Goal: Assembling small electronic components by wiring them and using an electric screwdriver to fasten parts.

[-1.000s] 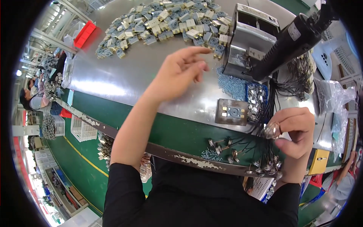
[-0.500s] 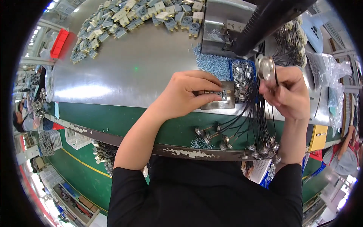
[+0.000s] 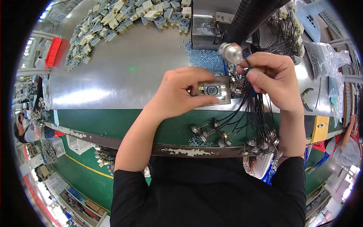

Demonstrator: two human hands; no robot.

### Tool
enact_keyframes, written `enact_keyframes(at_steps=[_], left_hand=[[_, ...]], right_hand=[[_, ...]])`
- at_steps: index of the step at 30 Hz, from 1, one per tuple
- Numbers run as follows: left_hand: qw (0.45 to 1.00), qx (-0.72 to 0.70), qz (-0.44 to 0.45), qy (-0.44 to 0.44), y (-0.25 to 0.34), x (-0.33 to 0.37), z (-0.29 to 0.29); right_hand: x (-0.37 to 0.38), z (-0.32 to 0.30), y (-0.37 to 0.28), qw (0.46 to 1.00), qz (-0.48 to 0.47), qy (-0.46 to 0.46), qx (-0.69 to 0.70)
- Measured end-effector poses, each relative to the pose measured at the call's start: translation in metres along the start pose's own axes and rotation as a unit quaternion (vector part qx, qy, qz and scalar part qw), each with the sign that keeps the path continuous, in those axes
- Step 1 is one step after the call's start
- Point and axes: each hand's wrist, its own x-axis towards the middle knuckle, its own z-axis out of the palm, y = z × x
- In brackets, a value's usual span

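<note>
My left hand (image 3: 177, 89) is around a small metal fixture plate (image 3: 225, 84), thumb along the near edge and forefinger along the far edge. On the plate sits a small dark-grey switch-like block (image 3: 212, 90) with a round centre and a brass tab. My right hand (image 3: 278, 77) pinches a black cable; a shiny round metal part (image 3: 231, 53) stands up beyond its fingertips. Below that hand hangs a bundle of black cables (image 3: 258, 113), ending in several round metal parts (image 3: 264, 145) at the table edge.
Blue screws (image 3: 206, 60) lie in a heap beside a blue bin of small metal pieces (image 3: 237, 81). Grey and cream blocks (image 3: 128, 15) are piled at the far left. A black tube (image 3: 253, 19) slants overhead. Pliers (image 3: 306, 99) lie to the right.
My left fingers have spread from the block, which now shows. My right hand has moved slightly left, and the round metal part has tilted left, nearer the fixture.
</note>
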Motion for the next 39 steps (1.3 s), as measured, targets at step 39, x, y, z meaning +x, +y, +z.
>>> enact_keyframes(at_steps=[39], left_hand=[[0.998,0.038,0.048,0.005,-0.007,-0.003,0.015]], right_hand=[[-0.007,0.021,0.007,0.864,-0.131,-0.124,-0.47]])
